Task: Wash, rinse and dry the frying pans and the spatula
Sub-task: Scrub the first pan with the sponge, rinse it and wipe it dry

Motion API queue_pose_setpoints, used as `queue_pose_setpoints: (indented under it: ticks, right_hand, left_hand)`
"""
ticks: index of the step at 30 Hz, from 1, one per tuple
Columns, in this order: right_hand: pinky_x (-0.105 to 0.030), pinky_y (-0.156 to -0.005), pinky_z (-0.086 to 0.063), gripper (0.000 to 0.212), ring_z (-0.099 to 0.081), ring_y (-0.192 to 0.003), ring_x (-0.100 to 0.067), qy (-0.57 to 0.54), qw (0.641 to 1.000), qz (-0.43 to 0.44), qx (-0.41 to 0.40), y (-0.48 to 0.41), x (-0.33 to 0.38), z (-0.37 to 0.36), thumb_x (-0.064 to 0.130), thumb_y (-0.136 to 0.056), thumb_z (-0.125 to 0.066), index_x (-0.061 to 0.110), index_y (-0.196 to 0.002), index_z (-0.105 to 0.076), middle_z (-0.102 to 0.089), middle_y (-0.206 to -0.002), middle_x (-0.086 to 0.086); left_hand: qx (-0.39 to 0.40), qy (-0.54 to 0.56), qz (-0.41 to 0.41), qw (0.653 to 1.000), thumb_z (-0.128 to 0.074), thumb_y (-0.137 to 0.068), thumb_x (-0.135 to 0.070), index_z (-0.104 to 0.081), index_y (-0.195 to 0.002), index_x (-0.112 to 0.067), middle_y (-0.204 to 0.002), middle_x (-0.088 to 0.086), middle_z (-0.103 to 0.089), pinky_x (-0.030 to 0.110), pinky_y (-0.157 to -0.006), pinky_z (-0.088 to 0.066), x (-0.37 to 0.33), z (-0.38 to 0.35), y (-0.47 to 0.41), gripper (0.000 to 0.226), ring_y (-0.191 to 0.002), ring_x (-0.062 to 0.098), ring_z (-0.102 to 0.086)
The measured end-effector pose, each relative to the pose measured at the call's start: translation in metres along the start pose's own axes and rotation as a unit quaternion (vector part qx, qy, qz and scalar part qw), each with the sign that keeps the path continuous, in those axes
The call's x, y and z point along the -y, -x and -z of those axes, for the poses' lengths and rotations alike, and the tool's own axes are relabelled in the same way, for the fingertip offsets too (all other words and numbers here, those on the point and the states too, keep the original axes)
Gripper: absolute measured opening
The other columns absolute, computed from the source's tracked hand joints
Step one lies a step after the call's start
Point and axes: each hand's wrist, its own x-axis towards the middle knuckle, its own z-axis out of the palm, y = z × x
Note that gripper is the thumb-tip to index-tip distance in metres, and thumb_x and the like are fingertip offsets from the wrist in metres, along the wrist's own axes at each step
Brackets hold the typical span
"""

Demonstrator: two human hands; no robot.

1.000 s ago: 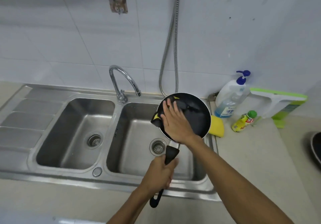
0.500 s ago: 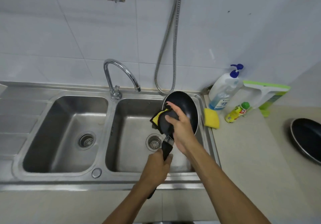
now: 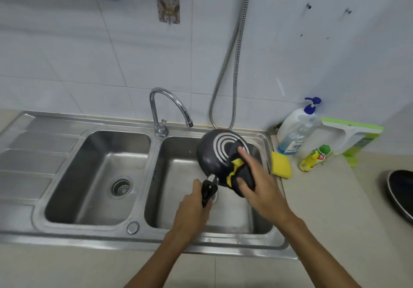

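A dark frying pan (image 3: pixel 213 153) is held tilted over the right sink basin (image 3: pixel 178 187), its underside with white rings facing me. My left hand (image 3: pixel 192 211) grips its black handle (image 3: pixel 207 192). My right hand (image 3: pixel 261 187) presses a dark cloth with yellow trim (image 3: pixel 237 172) flat against the pan's lower right underside, fingers spread. A second black pan (image 3: pixel 400 191) lies on the counter at the right edge, partly cut off. No spatula is in view.
The tap (image 3: pixel 169 106) arches over the divider between the basins, with no water running. A yellow sponge (image 3: pixel 281 164), a pump soap bottle (image 3: pixel 295 131), a small yellow bottle (image 3: pixel 314 158) and a green-and-white squeegee (image 3: pixel 350 133) stand right of the sink. A metal hose (image 3: pixel 234 64) hangs behind.
The pan has been turned over: its inside faced me before, its ringed underside faces me now. My right hand moved with the cloth from the inside and rim onto the underside.
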Motion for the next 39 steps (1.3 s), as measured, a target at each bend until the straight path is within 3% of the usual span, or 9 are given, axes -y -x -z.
queue_pose_setpoints:
  ticks: [4,7,15,20,23,26,30,33,39]
  right_hand:
    - [-0.055,-0.122,-0.026,0.050,-0.019,-0.155,-0.013,0.318,0.932,0.149,0.093,-0.012,-0.032,-0.044,0.046,-0.103,-0.044,0.026,-0.149,-0.048,-0.032,-0.164,0.010]
    - [-0.060,-0.119,-0.028,0.041,-0.035,-0.149,-0.022,0.344,0.920,0.151,0.107,-0.052,-0.022,-0.053,0.045,-0.099,-0.046,0.024,-0.128,-0.065,-0.050,-0.153,0.008]
    - [-0.036,-0.083,-0.048,0.024,-0.062,-0.101,-0.028,-0.049,0.952,-0.301,0.012,-0.138,-0.093,0.022,0.032,-0.102,-0.054,0.023,-0.083,-0.068,-0.068,-0.094,-0.011]
    - [-0.032,-0.107,-0.039,0.028,-0.052,-0.134,-0.025,-0.120,0.945,-0.252,-0.169,-0.048,-0.086,-0.019,0.019,-0.106,-0.051,0.012,-0.132,-0.059,-0.061,-0.136,-0.006]
    - [-0.028,-0.124,-0.018,0.044,-0.016,-0.155,-0.010,0.012,0.986,-0.113,-0.118,0.009,-0.046,-0.063,0.026,-0.107,-0.048,0.029,-0.151,-0.045,-0.033,-0.163,0.012]
    - [-0.042,-0.124,-0.022,0.037,-0.026,-0.153,-0.023,0.199,0.977,0.063,-0.036,-0.027,-0.029,-0.066,0.029,-0.100,-0.051,0.026,-0.135,-0.062,-0.042,-0.159,0.006]
    - [-0.041,-0.099,-0.044,0.032,-0.057,-0.121,-0.029,0.256,0.961,-0.056,0.093,-0.125,-0.036,-0.029,0.041,-0.094,-0.051,0.019,-0.109,-0.070,-0.067,-0.124,-0.003]
    - [-0.039,-0.087,-0.046,0.030,-0.061,-0.106,-0.032,0.105,0.963,-0.217,0.119,-0.166,-0.060,0.015,0.039,-0.097,-0.051,0.020,-0.105,-0.072,-0.069,-0.117,-0.014]
    - [-0.035,-0.114,-0.036,0.034,-0.051,-0.135,-0.025,0.024,0.978,-0.194,-0.071,-0.097,-0.097,0.014,0.032,-0.103,-0.051,0.015,-0.131,-0.062,-0.060,-0.139,-0.008]
  left_hand:
    - [0.019,-0.198,-0.028,0.980,-0.045,-0.105,-0.040,-0.038,-0.133,-0.021,-0.101,0.009,-0.070,0.036,-0.072,-0.052,0.000,-0.014,0.010,0.035,-0.087,0.027,-0.068]
    - [0.023,-0.279,-0.018,0.960,-0.041,-0.108,-0.032,-0.037,-0.140,-0.019,-0.106,0.010,-0.071,0.037,-0.071,-0.050,-0.006,-0.022,0.015,0.035,-0.090,0.030,-0.069]
    - [-0.019,-0.226,-0.029,0.973,-0.048,-0.105,-0.034,-0.038,-0.131,-0.023,-0.097,0.005,-0.071,0.032,-0.065,-0.046,0.000,-0.016,0.017,0.030,-0.077,0.022,-0.065]
    - [-0.019,-0.162,-0.016,0.986,-0.054,-0.102,-0.040,-0.041,-0.128,-0.024,-0.098,0.004,-0.070,0.031,-0.067,-0.052,0.001,-0.007,-0.003,0.034,-0.076,0.019,-0.064]
    - [-0.016,-0.195,-0.018,0.980,-0.049,-0.103,-0.041,-0.040,-0.132,-0.023,-0.101,0.005,-0.070,0.034,-0.068,-0.049,0.001,-0.013,-0.006,0.035,-0.084,0.026,-0.067]
    - [0.004,-0.233,-0.036,0.972,-0.042,-0.106,-0.044,-0.038,-0.134,-0.020,-0.105,0.007,-0.071,0.035,-0.069,-0.046,-0.009,-0.023,-0.003,0.036,-0.088,0.029,-0.069]
    - [0.018,-0.268,-0.039,0.962,-0.043,-0.106,-0.041,-0.036,-0.139,-0.022,-0.106,0.009,-0.071,0.040,-0.073,-0.051,-0.015,-0.029,-0.004,0.038,-0.089,0.030,-0.069]
    - [0.001,-0.232,-0.042,0.972,-0.047,-0.104,-0.043,-0.036,-0.137,-0.026,-0.103,0.005,-0.072,0.035,-0.072,-0.053,-0.014,-0.026,-0.003,0.039,-0.084,0.024,-0.068]
    - [-0.018,-0.141,-0.012,0.990,-0.057,-0.099,-0.042,-0.042,-0.128,-0.027,-0.093,0.004,-0.069,0.039,-0.070,-0.055,-0.006,-0.020,-0.018,0.036,-0.076,0.023,-0.063]
